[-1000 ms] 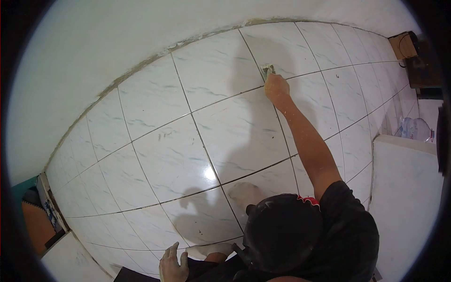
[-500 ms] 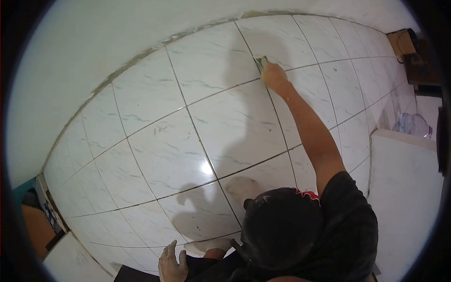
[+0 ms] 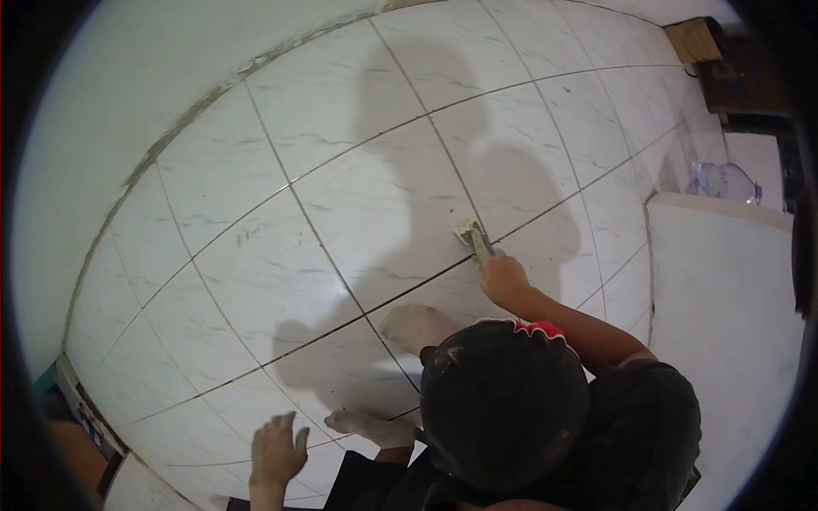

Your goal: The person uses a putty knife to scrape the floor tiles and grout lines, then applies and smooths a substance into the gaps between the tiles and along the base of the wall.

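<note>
My right hand (image 3: pixel 503 277) grips a putty knife (image 3: pixel 481 245) by its handle. Pale paste coats the blade, which meets the white tiled floor (image 3: pixel 409 192) close to a crossing of the joints. Low on the left, my left hand (image 3: pixel 277 451) hovers with fingers apart and nothing in it; pale dust covers its skin. A black cap (image 3: pixel 503 400) with a red edge hides part of the floor and the lower body. Two feet in pale socks show, one sock (image 3: pixel 413 326) ahead of the other sock (image 3: pixel 366 426).
A wall (image 3: pixel 128 94) with a rough, unfinished lower edge curves along the far left. At right, a clear plastic bottle (image 3: pixel 724 183) lies behind a white ledge (image 3: pixel 716 281). A wooden box (image 3: pixel 694 41) stands at the far right corner.
My right hand has drawn the putty knife back from the far tiles toward my body, bending the arm. My left hand has shifted a little left. The view has tilted slightly.
</note>
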`<state>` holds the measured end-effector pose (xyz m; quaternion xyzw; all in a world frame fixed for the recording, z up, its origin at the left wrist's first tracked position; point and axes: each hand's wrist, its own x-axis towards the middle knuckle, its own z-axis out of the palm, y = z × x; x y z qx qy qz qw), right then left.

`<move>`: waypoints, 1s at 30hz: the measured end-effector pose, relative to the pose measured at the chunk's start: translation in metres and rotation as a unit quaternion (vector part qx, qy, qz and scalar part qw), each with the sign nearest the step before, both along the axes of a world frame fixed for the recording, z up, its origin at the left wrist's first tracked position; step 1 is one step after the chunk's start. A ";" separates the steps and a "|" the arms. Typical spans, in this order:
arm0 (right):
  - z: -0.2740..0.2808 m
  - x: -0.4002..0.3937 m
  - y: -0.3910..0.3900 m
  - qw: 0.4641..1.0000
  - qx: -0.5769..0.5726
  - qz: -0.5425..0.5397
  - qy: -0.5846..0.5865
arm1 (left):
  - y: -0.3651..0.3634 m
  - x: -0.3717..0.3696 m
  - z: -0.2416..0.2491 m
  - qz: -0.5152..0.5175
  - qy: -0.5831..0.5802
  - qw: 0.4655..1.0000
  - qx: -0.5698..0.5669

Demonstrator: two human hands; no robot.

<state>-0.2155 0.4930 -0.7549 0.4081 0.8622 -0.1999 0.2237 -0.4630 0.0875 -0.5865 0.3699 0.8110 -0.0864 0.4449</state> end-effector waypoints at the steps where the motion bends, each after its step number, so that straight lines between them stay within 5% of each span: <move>1: 0.003 -0.001 -0.001 1.000 -0.001 -0.006 0.016 | 0.013 -0.006 -0.005 -0.022 0.015 1.000 -0.009; 5: -0.042 -0.060 0.059 0.991 0.034 -0.021 0.126 | 0.054 -0.014 -0.024 -0.058 0.009 0.997 0.040; 7: -0.033 -0.110 0.071 0.987 0.010 -0.121 0.103 | 0.078 -0.021 -0.025 -0.094 -0.007 0.994 0.057; 9: -0.022 -0.126 0.041 0.996 -0.021 -0.062 0.058 | 0.105 -0.023 -0.022 -0.135 -0.009 0.989 0.056; 11: -0.019 -0.111 -0.002 0.986 -0.116 0.092 0.072 | 0.126 -0.026 -0.019 -0.157 0.001 0.986 0.062; 14: 0.003 -0.078 -0.045 0.982 -0.139 0.125 0.034 | 0.131 -0.029 -0.029 -0.186 0.013 0.971 0.150; 22: 0.017 0.044 -0.037 0.998 -0.021 -0.032 0.054 | 0.121 -0.023 -0.077 -0.300 -0.057 0.950 0.063; 30: -0.005 0.079 -0.038 0.987 0.047 -0.141 0.058 | 0.095 -0.017 -0.107 -0.295 -0.134 0.945 0.042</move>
